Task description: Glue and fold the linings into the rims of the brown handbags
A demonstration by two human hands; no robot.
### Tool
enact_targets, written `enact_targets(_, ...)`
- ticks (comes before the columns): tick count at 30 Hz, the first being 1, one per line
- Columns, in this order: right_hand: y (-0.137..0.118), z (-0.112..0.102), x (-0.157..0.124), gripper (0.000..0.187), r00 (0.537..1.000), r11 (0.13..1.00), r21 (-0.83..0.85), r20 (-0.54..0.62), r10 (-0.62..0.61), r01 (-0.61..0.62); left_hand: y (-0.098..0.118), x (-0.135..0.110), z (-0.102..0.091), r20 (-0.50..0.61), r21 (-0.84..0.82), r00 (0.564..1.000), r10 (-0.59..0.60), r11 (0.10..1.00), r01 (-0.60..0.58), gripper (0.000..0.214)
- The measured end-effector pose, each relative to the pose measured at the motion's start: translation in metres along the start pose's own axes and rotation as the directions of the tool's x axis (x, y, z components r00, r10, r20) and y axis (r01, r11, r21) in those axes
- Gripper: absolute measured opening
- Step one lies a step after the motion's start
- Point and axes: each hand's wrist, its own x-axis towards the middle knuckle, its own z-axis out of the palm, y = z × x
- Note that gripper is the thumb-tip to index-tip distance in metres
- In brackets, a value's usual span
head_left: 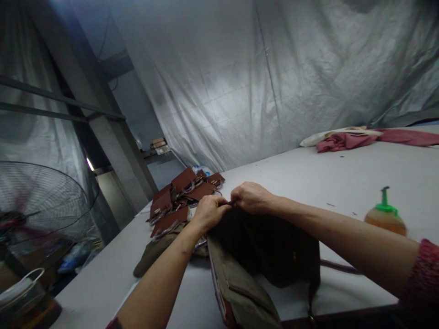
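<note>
An olive-green fabric bag (240, 288) with a dark inside stands on the white table in front of me, partly raised. At its top edge my left hand (210, 211) pinches the fabric, fingers closed. Right beside it my right hand (251, 197) is closed on the same edge, so the two hands nearly touch. A thin strap (339, 266) runs from the bag's right side under my right forearm. Just beyond my left hand lies a pile of brown leather-like pieces (170, 220), some with plastic-wrapped handles, and olive fabric.
A squat bottle (386, 219) with a green spout and amber liquid stands at the right. Pink cloth (350, 140) lies at the table's far right. A lidded jar (25, 306) sits at the lower left, near a large fan (37, 210). Silvery sheeting (236, 91) hangs behind.
</note>
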Motion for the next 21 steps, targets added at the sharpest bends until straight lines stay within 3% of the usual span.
enact_targets(4,-0.001,0.002,0.0,0.027,1.0,1.0,-0.019,-0.013,0.002,-0.003,0.004,0.004,-0.002,-0.016,0.18,0.999,0.034,0.983,-0.031,0.022)
enact_targets(9,-0.003,0.001,-0.002,0.026,1.0,1.0,-0.019,-0.012,-0.008,0.008,-0.001,0.004,-0.004,0.06,0.107,0.996,0.067,0.992,-0.073,0.021)
enact_targets(14,0.005,-0.012,-0.01,0.024,0.994,0.999,0.047,0.109,-0.005,0.0,-0.003,0.005,-0.003,0.032,0.102,0.998,0.059,0.993,-0.062,0.02)
enact_targets(18,0.027,-0.025,-0.028,0.023,0.965,0.977,0.172,0.25,0.078,-0.123,-0.001,0.003,-0.003,0.015,0.136,0.999,0.049,0.989,-0.051,0.019)
enact_targets(21,0.046,-0.029,-0.047,0.022,0.948,0.944,0.245,0.284,0.147,-0.22,-0.002,0.001,-0.003,0.005,0.135,0.998,0.056,0.989,-0.056,0.018)
